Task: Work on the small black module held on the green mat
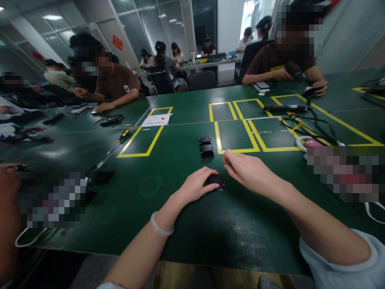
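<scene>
My left hand (pixel 195 185) lies over a small black rectangular part (pixel 217 183) on the green table, thumb and fingers closed around it. Just to its right, my right hand (pixel 248 166) is pinched, its fingertips above the part's right edge. A thin dark line shows below those fingertips; what they hold is too small to make out. Beyond my hands lies a black piece (pixel 206 147) made of two square blocks in a row, touched by neither hand.
Yellow tape rectangles (pixel 237 151) mark the green table (pixel 180 140). A yellow-black screwdriver (pixel 123 136) and a paper sheet (pixel 156 120) lie left. Black cables (pixel 326 124) spread at right. Across the table, one person holds a power drill (pixel 294 71); another sits at left.
</scene>
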Motion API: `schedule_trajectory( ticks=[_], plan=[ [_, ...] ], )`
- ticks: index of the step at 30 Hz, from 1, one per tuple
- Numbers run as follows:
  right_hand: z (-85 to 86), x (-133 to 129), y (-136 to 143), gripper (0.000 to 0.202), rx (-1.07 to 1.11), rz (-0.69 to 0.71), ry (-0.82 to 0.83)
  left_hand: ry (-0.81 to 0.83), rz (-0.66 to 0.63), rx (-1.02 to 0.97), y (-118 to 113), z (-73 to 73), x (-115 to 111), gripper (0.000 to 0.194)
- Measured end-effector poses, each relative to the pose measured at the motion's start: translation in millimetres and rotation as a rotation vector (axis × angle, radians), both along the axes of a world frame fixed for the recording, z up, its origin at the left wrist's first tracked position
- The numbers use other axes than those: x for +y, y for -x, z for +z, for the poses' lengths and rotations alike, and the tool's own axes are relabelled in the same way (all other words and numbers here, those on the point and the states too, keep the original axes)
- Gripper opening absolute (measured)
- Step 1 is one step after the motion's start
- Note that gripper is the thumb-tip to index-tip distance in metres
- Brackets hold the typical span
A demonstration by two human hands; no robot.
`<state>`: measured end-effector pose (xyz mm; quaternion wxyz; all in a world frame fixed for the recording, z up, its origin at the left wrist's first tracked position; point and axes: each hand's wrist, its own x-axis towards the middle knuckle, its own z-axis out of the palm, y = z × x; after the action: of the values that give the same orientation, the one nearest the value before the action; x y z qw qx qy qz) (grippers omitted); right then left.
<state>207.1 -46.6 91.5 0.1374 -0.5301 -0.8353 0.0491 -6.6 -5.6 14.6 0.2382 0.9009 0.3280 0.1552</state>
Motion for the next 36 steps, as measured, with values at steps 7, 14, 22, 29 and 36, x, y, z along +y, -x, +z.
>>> schedule_trajectory(
  ticks=[7,14,22,29,36],
  plan=[
    [-0.3,0.5,2.2,0.019,-0.020,-0.038,0.001,0.001,0.007,0.010,0.1,0.4,0.1,0.033],
    [-1.8,1.8,-3.0,0.011,0.026,0.007,-0.001,0.016,0.008,-0.005,0.2,1.6,-1.1,0.033],
    [3.1,2.6,-0.7,0.016,-0.050,-0.046,0.014,0.008,0.011,0.003,0.4,1.6,-0.8,0.033],
    [1.8,1.3,-2.1,0.011,0.000,0.014,-0.016,0.001,0.005,0.002,0.0,1.1,-0.4,0.033],
    [0.1,5.0,-0.9,0.016,-0.066,-0.026,-0.003,0.009,0.011,0.016,0.0,1.9,-0.3,0.034]
  ],
)
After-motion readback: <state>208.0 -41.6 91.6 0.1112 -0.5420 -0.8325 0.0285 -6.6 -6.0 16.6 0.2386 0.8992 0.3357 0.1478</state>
